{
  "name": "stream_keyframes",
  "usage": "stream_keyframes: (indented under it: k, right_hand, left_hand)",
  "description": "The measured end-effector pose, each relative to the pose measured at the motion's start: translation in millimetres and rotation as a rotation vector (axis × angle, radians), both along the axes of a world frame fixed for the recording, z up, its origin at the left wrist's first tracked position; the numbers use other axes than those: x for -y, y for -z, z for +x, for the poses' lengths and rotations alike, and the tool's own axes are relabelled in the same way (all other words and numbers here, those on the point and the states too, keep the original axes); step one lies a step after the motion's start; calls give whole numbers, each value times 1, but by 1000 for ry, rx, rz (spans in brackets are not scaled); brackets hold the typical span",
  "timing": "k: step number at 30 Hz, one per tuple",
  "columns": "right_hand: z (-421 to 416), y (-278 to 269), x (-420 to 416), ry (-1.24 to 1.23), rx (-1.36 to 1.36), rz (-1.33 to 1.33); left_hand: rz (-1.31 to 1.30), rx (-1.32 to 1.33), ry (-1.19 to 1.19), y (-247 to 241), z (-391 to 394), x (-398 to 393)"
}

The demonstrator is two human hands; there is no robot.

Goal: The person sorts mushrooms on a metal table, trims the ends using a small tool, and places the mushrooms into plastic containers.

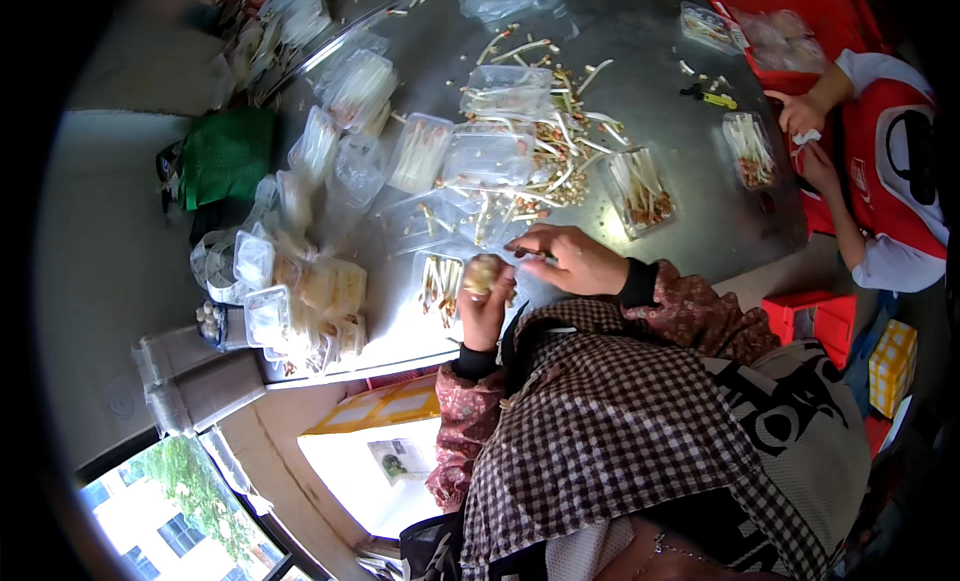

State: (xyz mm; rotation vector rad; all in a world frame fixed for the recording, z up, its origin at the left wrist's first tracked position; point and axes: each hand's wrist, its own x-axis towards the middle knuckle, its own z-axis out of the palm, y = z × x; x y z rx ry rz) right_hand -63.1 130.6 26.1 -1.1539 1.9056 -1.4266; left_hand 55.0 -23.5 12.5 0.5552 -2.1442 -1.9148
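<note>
My left hand (484,307) grips a pale yellowish bunch of sprouts (480,274), blurred by motion, apparently end-on. Close to its right, my right hand (579,263) holds a small dark tool (537,253), too small to identify. A clear plastic tray (441,288) with white sprouts with brown heads lies just left of my left hand. Beyond my hands spreads a heap of peanut sprouts (566,161), partly covered by clear plastic boxes (491,155). Another filled tray of sprouts (641,191) rests up and right of my right hand.
Packed sprout boxes (360,90) and stacked clear tubs (300,303) stand on the metal table (697,243) at left. Across on the right, a person in a red apron (862,161) handles something white, near a yellow cutter (720,100) and a red crate (795,26).
</note>
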Motion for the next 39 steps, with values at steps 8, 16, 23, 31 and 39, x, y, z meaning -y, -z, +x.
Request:
stream_keyframes:
  k: [8,16,23,31,39]
  right_hand:
    - [6,32,-8,90,20,194]
    - [-32,43,-74,336,320,381]
    - [-86,97,-117,623,-226,832]
    - [-84,91,-137,691,-321,723]
    - [-92,101,-148,777,-178,580]
  left_hand:
    - [1298,-19,-49,15,-35,-36]
    - [1239,240,117,13,-44,-48]
    - [1271,259,61,27,-36,-37]
    - [1350,154,-136,35,-1,6]
    - [1347,128,-204,36,18,22]
